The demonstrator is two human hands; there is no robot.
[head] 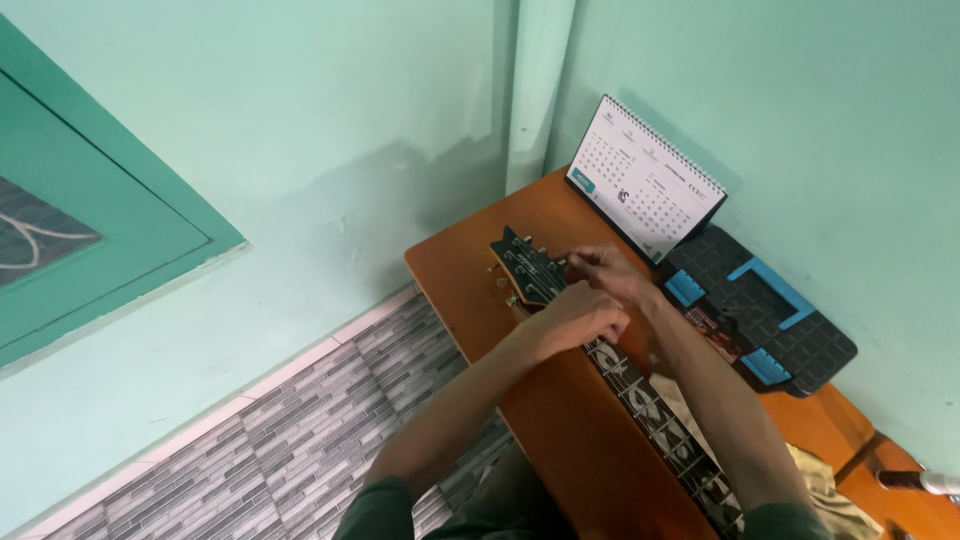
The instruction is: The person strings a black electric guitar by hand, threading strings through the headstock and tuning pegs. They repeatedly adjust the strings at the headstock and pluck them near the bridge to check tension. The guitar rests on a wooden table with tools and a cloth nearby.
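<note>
guitar neck (655, 415) flat along desk (455, 275), steadying it | headstock (527, 268) near far corner | left hand (580, 318) curled over neck | right hand (607, 270) fingers pinched narrow at tuners, contents unclear

A guitar (610, 365) is laid across the desk (460, 280); its headstock (528, 268), near the far corner, is gripped by 2 hands: left (580, 318), right (612, 272).
</note>
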